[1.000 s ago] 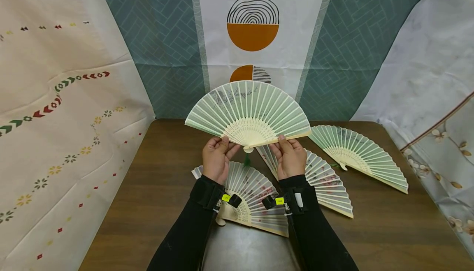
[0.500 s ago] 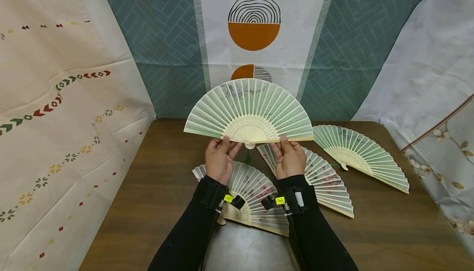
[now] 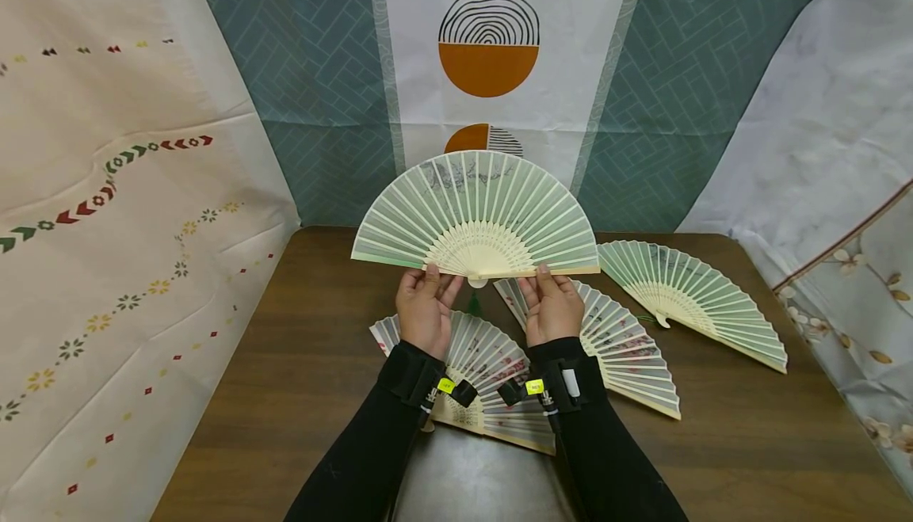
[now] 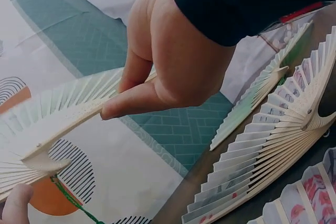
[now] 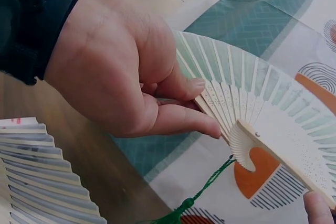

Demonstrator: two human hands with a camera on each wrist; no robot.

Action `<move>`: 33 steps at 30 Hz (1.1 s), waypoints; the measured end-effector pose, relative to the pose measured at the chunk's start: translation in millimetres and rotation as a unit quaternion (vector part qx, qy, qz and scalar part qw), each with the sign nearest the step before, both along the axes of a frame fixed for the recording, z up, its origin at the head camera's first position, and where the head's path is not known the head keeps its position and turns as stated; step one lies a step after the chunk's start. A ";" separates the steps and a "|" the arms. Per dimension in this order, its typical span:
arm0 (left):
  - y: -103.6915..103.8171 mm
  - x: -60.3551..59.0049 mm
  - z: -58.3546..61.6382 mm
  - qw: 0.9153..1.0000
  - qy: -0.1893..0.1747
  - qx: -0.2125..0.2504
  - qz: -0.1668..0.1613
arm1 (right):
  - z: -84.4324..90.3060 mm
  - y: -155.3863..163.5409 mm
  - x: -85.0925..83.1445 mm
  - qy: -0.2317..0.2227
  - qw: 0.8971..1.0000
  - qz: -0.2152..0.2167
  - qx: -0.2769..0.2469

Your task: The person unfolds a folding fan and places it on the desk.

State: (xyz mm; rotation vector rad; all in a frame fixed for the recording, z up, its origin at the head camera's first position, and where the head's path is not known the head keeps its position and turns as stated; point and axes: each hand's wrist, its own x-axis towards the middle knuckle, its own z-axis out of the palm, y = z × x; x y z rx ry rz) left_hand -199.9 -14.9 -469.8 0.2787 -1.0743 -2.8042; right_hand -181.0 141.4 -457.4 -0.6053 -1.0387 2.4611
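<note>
An open folding fan (image 3: pixel 476 213), pale green with cream ribs and a dark branch pattern, is held up above the table. My left hand (image 3: pixel 425 312) pinches its lower edge left of the pivot, thumb in front. On the other side of the pivot, my right hand (image 3: pixel 555 308) pinches the lower guard rib. The left wrist view looks across at the right thumb and fingers on the rib. In the right wrist view, the left fingertips grip the fan's edge and a green tassel (image 5: pixel 189 202) hangs from its pivot.
On the wooden table (image 3: pixel 285 395) lie three spread fans: a white one with pink flowers (image 3: pixel 492 348) under the forearms, another flowered one (image 3: pixel 631 348) to its right, and a green one (image 3: pixel 702 296) at the back right. Patterned cloths (image 3: pixel 321 110) hang around the table.
The held fan has turned from a slight tilt, right side higher, to nearly level, and has risen a little. Both hands keep their pinch; the fans on the table have not moved.
</note>
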 end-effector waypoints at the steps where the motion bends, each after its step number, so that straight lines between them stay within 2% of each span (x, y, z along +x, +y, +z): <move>1: -1.1 0.7 0.2 1.000 -0.002 -0.001 0.004 | -0.1 -1.6 0.0 0.001 1.000 0.003 0.000; 8: -9.5 4.2 -0.3 0.999 0.007 0.014 0.034 | 0.9 -11.9 -0.3 -0.001 1.000 0.016 -0.004; 14: -18.4 7.2 0.5 0.999 0.018 0.020 0.039 | 1.2 -18.6 -2.7 0.001 1.000 0.016 -0.021; 22: -30.0 10.7 -3.5 0.999 0.000 0.001 0.044 | -3.5 -20.6 -2.7 -0.014 0.999 0.050 -0.011; 27: -41.9 8.1 -4.7 0.999 0.007 0.003 0.041 | -0.4 -26.5 -16.4 -0.017 0.997 0.075 -0.006; 33: -77.0 12.0 -15.4 0.996 -0.038 0.001 0.082 | -7.7 -57.0 -38.3 -0.058 0.988 0.141 -0.001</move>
